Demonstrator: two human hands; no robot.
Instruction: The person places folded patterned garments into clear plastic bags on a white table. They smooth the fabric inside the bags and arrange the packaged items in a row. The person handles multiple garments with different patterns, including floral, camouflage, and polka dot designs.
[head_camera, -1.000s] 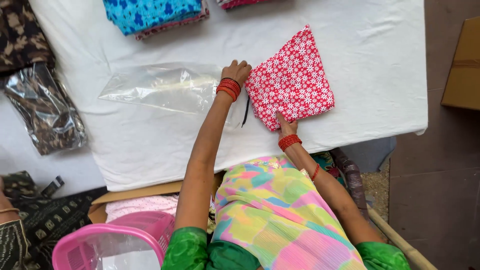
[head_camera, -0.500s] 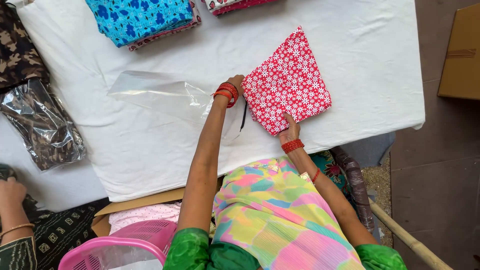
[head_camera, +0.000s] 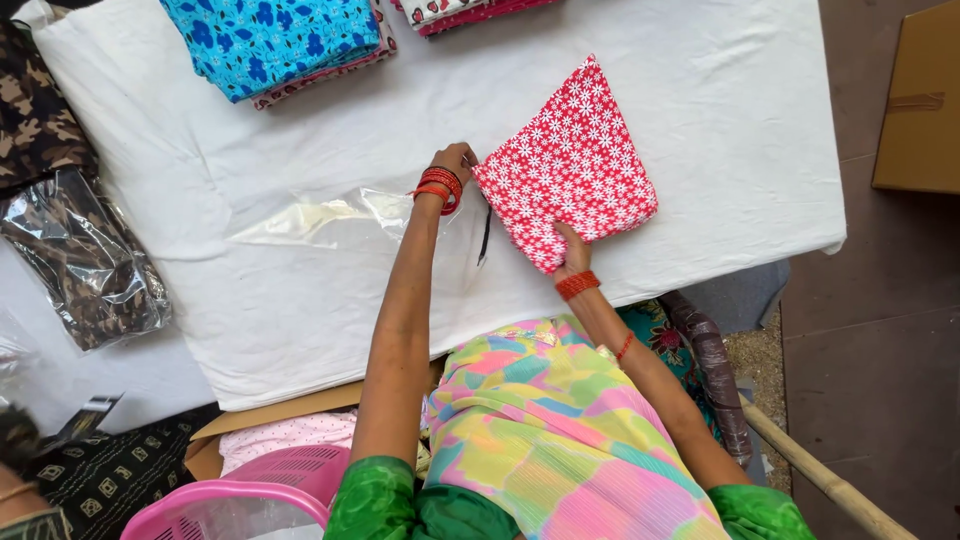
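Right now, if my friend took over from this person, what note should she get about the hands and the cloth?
Left hand: pinching the left corner of the folded red flowered cloth.
Right hand: under the cloth's near edge.
The cloth lies on the white sheet, beside the clear plastic bag.
Done: the cloth is folded.
Left: the cloth is still outside the bag, which lies flat.

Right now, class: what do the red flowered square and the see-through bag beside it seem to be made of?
Red flowered square: seemingly woven cotton cloth, matte, folded flat with soft edges. See-through bag: thin glossy plastic film, shown by glare, wrinkles and the white sheet visible through it.
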